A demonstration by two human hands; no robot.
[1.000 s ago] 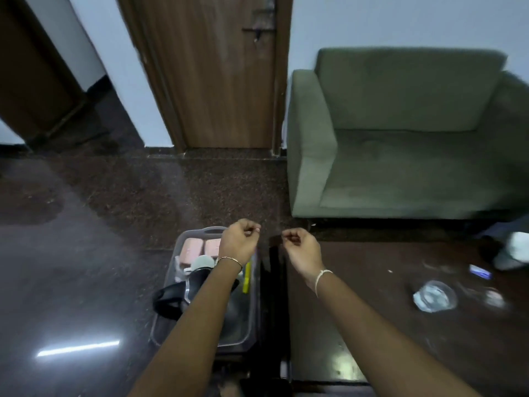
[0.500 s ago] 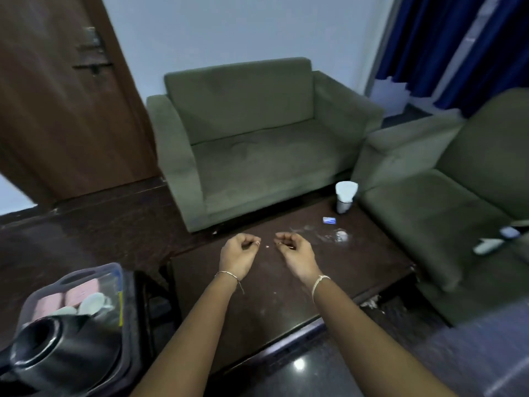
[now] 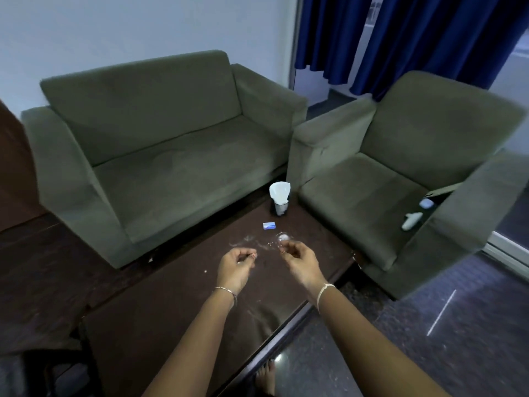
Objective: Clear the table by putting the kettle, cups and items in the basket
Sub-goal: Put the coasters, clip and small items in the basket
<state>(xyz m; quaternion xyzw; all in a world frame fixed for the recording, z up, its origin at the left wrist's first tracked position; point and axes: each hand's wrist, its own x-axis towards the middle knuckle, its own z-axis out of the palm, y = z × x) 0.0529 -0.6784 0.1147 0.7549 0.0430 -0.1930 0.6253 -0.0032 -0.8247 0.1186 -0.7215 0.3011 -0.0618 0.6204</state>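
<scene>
A person's left hand [image 3: 236, 265] and right hand [image 3: 299, 260] hover loosely curled and empty over a dark worktop [image 3: 171, 305]. Farther right, a small blue packet [image 3: 269, 225], clear wrapper [image 3: 282, 237] and lined cup [image 3: 280, 197] remain uncollected. No basket shows.
</scene>
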